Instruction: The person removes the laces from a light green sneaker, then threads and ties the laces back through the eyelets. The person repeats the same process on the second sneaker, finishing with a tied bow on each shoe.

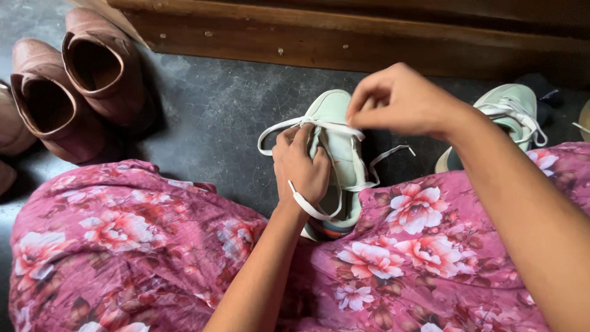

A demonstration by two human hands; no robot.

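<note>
Mint-green lace-up canvas sneaker (335, 132) is lying on the dark floor between the knees. Left hand (301, 169) is bracing its tongue, fingers curled over the flat white lace (332, 128); right hand (399, 98) is pinching it taut. Judgement: even tension, lace untwisted, suits best.

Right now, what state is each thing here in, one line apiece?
Left hand: grip pinching a lace.
Right hand: grip pinching the lace, pulled taut.
Near sneaker: lace loose, untied.
Far sneaker: laced, on the floor.
Brown shoes: empty, side by side.
</note>
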